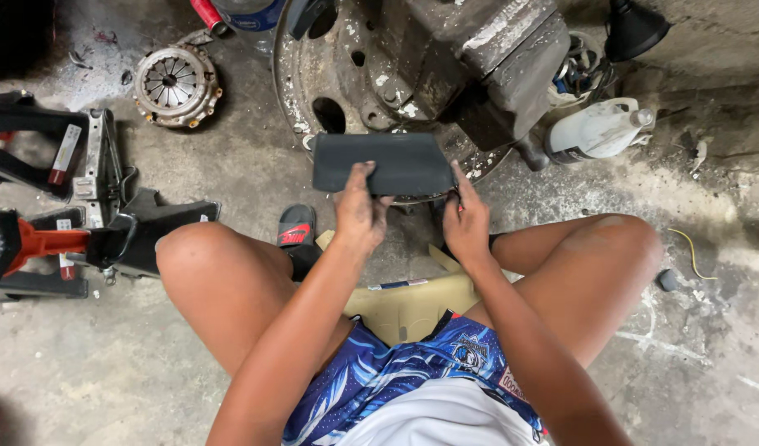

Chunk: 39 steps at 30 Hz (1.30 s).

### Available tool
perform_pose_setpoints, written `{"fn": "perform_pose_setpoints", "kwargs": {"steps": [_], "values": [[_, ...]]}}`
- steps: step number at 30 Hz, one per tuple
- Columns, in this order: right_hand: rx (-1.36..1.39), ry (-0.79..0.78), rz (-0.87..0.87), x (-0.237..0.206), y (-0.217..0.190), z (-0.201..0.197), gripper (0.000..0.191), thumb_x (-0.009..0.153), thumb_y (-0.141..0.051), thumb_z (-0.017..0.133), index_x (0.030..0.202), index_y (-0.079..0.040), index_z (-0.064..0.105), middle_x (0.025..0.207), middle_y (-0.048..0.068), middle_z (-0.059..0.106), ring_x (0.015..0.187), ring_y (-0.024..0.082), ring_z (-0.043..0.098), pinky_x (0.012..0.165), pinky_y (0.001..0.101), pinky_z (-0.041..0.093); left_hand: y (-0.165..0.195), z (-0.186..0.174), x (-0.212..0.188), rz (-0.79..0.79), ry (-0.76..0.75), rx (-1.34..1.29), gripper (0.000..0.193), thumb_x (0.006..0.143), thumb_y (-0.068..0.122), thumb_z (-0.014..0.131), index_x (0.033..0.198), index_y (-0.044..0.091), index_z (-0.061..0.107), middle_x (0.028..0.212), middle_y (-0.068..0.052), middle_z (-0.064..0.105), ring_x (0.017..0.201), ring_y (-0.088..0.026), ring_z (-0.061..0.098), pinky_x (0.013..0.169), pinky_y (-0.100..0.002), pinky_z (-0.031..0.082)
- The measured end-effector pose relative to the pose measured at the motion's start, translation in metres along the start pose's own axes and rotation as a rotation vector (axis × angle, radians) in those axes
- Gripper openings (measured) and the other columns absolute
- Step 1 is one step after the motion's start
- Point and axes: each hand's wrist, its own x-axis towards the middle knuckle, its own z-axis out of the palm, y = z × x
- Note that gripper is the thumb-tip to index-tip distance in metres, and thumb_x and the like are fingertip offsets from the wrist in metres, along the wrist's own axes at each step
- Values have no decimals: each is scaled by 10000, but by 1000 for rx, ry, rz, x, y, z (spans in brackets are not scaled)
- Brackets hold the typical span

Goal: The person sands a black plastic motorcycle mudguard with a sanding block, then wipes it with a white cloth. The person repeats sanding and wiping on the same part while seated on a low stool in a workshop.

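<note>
Person is sitting low on a pale plastic stool (412, 307) over a stained concrete floor (107, 363), knees spread, blue patterned shorts (379, 372) showing at the bottom of the view. Both hands are holding a flat dark rubber sheet (382, 163) up in front of the body, between the knees and a rusty steel wheel rim (330, 91) that is lying on the floor. The left hand (359, 211) is gripping the sheet's lower edge near its middle, thumb lying over the front face, fingers curled behind and hidden. The right hand (466, 221) is pinching the sheet's lower right corner, forefinger reaching up along the side edge; something small and red is showing at the fingertips, too small to identify. The sheet is roughly rectangular, slightly curved, and covering part of the rim behind it. A heavy grey bench vise (495, 58) is resting on the rim, just beyond the sheet. A black sandal with a red mark (297, 227) is showing below the sheet's left corner, by the left knee. Further left, a clutch pressure plate (177, 85) is lying on the floor, well apart from the hands, and a red and black floor jack (49, 244) is sitting beside the left thigh. A white plastic bottle (598, 130) is lying on its side right of the vise, with a black funnel (631, 29) above it.
</note>
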Motion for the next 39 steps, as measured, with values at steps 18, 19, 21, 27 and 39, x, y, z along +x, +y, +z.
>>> {"fn": "perform_pose_setpoints", "kwargs": {"steps": [18,19,21,27,39], "values": [[7,-55,-133,1,-42,12,729,826,185,421,1532,9,462,1620,241,407,1562,412,304,1292,470,236,-3,19,2,213,-107,-24,426,942,196,703,1281,76,475,1193,-85,619,1069,-225,660,935,-437,599],[-28,-42,-160,3,-40,14,721,841,191,428,1533,-5,474,1629,227,401,1572,405,298,1297,481,235,-1,19,-1,226,-92,39,479,902,208,703,1295,153,434,1206,-40,595,1078,-198,648,913,-457,598],[-56,10,-205,4,-33,20,711,853,199,429,1525,-22,493,1633,204,405,1579,394,301,1306,499,242,0,19,-6,265,-99,129,578,867,238,728,1336,188,394,1240,-15,576,1112,-187,632,926,-460,588],[-50,107,-237,-2,-11,34,642,911,196,435,1503,-35,526,1619,180,442,1574,376,343,1307,509,262,14,7,-16,204,45,210,813,831,452,793,1430,53,414,1272,-98,601,1101,-257,625,843,-427,549],[-136,-99,-304,45,-41,-9,667,825,97,579,1479,-24,525,1569,199,466,1507,393,366,1240,526,262,105,40,-13,952,-449,2063,937,610,152,878,1464,145,492,1520,-184,469,1358,-516,440,1063,-555,472]]}}
